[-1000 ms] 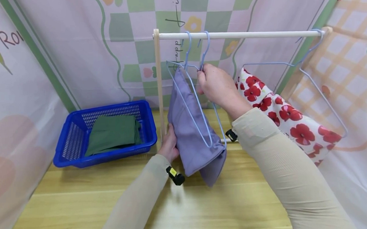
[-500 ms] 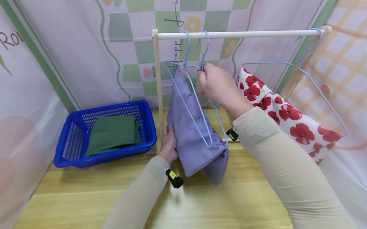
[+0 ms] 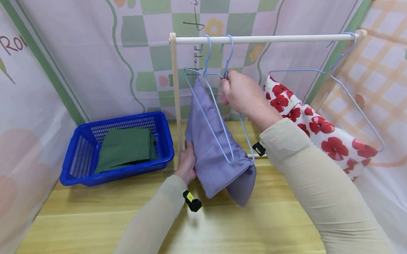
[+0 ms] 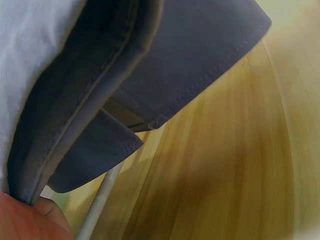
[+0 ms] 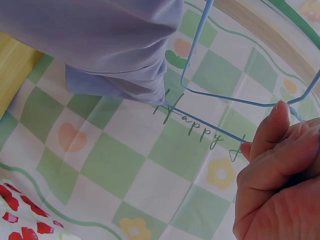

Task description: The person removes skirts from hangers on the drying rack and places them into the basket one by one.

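Note:
A folded lavender cloth (image 3: 209,142) with stitched hems hangs over a light blue wire hanger (image 3: 247,138), whose hook sits on the white rod (image 3: 277,40). My right hand (image 3: 246,96) grips this hanger at its neck, just under the hook; in the right wrist view its curled fingers (image 5: 270,170) hide the neck. My left hand (image 3: 187,164) pinches the cloth's lower left edge, and the left wrist view shows the fingers (image 4: 25,222) at the hem. A second blue hanger (image 3: 208,119) hangs from the rod in front of the cloth, to the left.
Left of the rack's wooden post (image 3: 176,88) stands a blue basket (image 3: 67,163) with a folded green cloth (image 3: 125,148) in it. On the rod's right end, another hanger (image 3: 359,106) carries a white cloth with red flowers (image 3: 334,146). A wooden table (image 3: 254,226) lies below.
The hanger in my right hand has shifted slightly right, and its lower end and the cloth's lower flap have swung right. My left hand keeps its hold, a touch lower.

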Motion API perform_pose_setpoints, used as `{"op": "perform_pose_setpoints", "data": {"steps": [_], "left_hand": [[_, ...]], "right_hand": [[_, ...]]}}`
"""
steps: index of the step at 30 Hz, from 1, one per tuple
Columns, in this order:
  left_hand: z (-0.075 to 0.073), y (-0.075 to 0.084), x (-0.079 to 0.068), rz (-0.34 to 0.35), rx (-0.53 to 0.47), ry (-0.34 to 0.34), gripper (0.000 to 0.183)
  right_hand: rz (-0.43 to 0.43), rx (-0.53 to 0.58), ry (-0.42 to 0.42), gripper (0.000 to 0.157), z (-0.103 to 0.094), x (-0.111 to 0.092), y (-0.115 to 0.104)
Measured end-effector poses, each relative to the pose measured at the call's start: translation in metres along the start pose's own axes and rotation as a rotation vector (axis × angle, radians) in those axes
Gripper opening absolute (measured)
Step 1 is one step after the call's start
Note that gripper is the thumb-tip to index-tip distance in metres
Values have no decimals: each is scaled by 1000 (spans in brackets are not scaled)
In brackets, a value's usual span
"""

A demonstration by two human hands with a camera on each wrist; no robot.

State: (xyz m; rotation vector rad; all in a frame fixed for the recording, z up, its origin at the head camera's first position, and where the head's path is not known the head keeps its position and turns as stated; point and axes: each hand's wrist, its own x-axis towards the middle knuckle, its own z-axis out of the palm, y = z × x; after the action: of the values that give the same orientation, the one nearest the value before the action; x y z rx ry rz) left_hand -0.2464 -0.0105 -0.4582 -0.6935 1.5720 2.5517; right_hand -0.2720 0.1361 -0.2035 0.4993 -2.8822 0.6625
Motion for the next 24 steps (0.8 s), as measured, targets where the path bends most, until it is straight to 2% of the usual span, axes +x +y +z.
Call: {"op": "perform_pose_setpoints", "data": {"steps": [8, 18, 24], "left_hand": [[-5, 0, -4, 12, 35, -5, 59], [-10, -2, -7, 23, 60, -18, 54], [-14, -4, -8, 35, 81, -19, 54]], "right_hand": [[11, -7, -11, 34, -2, 0, 1], [-8, -61, 38, 34, -4, 0, 10], [2, -56, 23, 34, -8, -2, 12]]}}
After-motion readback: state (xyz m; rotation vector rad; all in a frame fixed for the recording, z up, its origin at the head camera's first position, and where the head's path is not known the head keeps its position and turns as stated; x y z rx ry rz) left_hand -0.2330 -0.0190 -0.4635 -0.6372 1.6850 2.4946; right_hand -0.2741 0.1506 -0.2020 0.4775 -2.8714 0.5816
